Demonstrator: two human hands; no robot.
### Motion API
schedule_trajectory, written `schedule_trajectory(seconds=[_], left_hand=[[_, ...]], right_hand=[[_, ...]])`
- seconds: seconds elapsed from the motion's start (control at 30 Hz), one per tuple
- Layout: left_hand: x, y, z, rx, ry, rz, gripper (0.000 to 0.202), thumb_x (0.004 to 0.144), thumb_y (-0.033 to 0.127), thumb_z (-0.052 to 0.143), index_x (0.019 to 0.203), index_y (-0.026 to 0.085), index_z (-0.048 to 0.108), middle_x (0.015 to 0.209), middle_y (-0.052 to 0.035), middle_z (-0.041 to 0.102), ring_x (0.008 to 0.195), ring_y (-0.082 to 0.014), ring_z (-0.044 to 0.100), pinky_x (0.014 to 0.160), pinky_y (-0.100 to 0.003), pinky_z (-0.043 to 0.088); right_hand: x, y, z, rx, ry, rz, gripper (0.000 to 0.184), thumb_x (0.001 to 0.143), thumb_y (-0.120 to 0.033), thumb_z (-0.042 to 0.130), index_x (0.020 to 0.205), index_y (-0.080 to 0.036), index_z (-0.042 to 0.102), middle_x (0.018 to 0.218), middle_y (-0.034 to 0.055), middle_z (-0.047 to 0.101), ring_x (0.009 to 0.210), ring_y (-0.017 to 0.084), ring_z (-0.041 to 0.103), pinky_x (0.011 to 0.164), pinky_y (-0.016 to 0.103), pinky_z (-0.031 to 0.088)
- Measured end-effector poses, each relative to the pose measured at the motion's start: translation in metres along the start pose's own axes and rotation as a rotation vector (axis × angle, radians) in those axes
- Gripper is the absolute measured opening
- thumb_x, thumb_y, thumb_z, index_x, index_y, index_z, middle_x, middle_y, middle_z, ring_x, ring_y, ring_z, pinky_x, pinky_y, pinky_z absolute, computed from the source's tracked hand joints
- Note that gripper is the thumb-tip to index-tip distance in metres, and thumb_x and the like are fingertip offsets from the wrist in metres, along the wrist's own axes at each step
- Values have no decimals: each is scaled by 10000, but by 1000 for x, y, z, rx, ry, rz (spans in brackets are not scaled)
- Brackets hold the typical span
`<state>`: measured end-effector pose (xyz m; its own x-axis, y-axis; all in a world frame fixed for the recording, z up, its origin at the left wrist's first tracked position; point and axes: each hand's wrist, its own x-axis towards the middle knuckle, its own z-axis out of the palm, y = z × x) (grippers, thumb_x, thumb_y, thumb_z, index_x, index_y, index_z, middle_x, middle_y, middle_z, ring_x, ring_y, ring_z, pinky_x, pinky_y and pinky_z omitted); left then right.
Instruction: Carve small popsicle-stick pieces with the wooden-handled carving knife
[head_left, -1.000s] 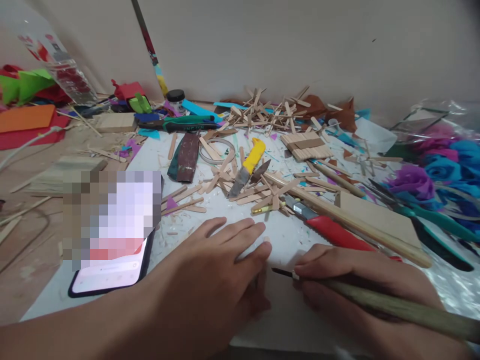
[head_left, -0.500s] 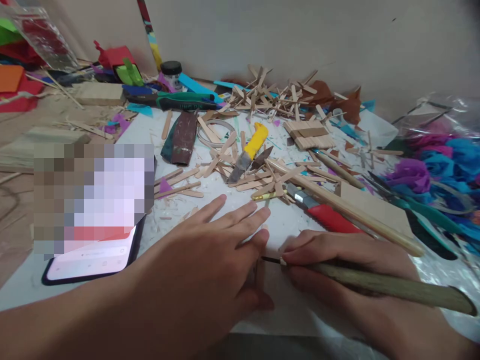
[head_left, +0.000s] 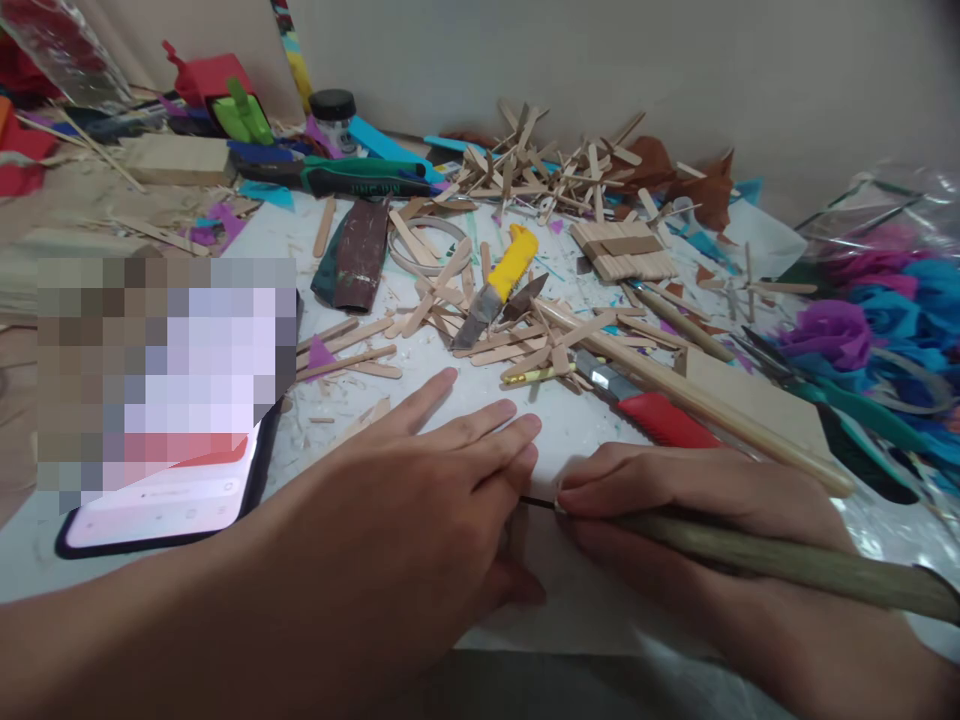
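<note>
My left hand (head_left: pixel 420 500) lies over the white work surface (head_left: pixel 480 395) with its fingers stretched forward. Beneath its thumb side a pale, narrow piece is partly visible, too covered to make out. My right hand (head_left: pixel 675 500) pinches a bamboo-handled tool (head_left: pixel 772 555) low on its grip, like a pen. The tool's thin dark tip points left and reaches the edge of my left hand; its very end is hidden. Just beyond the right hand rests a red utility knife (head_left: pixel 660 418). A yellow utility knife (head_left: pixel 499 285) lies farther back among wooden craft sticks (head_left: pixel 502 347).
A phone (head_left: pixel 180 500) with a partly blurred screen lies at the left. A long wooden rod (head_left: pixel 720 420) crosses near a wooden block (head_left: pixel 750 395) and green-handled scissors (head_left: pixel 862 425). Behind are pliers (head_left: pixel 360 178), a tape ring (head_left: pixel 429 245) and heaped sticks (head_left: pixel 525 165). Paper flowers (head_left: pixel 832 335) fill the right.
The view has shifted slightly, so the phone and back items sit a little higher in the picture. Both hands keep nearly the same pose, with the tool still pinched in the right.
</note>
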<state>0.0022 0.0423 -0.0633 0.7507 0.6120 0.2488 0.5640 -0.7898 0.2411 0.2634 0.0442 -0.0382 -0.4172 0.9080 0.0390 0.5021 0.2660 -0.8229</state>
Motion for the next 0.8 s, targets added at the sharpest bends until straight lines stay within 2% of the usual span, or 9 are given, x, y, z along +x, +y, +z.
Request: schedule_trajectory(seconds=[0.1, 0.17, 0.27, 0.47, 0.63, 0.8], left_hand=[[-1, 0, 2, 60, 9, 28, 559, 1292, 504, 413, 1469, 126, 786, 1666, -111, 682, 1568, -237, 638, 1456, -387, -13], [-2, 1, 3, 89, -9, 27, 591, 1304, 488, 353, 1439, 135, 808, 1642, -101, 706, 1549, -244, 656, 1457, -396, -25], [-2, 3, 3, 131, -21, 44, 621, 1307, 484, 314, 1416, 145, 823, 1630, -100, 717, 1560, -273, 647, 1468, -463, 6], [1, 4, 1, 170, -47, 42, 552, 1294, 490, 387, 1408, 181, 830, 1652, -92, 700, 1575, -291, 632, 1477, -547, 100], [2, 4, 1, 180, -41, 38, 509, 1261, 554, 498, 1418, 193, 820, 1668, -84, 688, 1564, -276, 639, 1485, -524, 99], [7, 10, 4, 160, -54, -8, 446, 1210, 550, 590, 1499, 255, 760, 1624, -76, 721, 1622, -306, 578, 1444, -516, 275]], right_hand=[[-2, -2, 0, -104, -6, -10, 195, 1000, -276, 792, 837, -352, 866, 898, -12, 926, 661, 244, 857, 492, 293, 630], [-4, -3, 0, -152, 6, -47, 200, 1014, -280, 771, 844, -343, 854, 905, -3, 928, 676, 248, 860, 493, 306, 612], [-4, -3, 0, -189, -10, -74, 208, 1019, -259, 734, 854, -317, 846, 908, 2, 931, 680, 238, 862, 508, 308, 598], [1, -6, -3, -181, -51, -57, 228, 1010, -248, 711, 819, -305, 821, 840, -24, 916, 591, 192, 819, 502, 287, 601], [-2, -5, -4, -119, -54, -54, 211, 1016, -250, 756, 826, -321, 813, 874, -31, 919, 640, 200, 836, 529, 277, 629], [3, -6, -5, -1, -39, 11, 180, 981, -234, 808, 839, -341, 840, 840, -46, 898, 643, 189, 826, 562, 239, 660]])
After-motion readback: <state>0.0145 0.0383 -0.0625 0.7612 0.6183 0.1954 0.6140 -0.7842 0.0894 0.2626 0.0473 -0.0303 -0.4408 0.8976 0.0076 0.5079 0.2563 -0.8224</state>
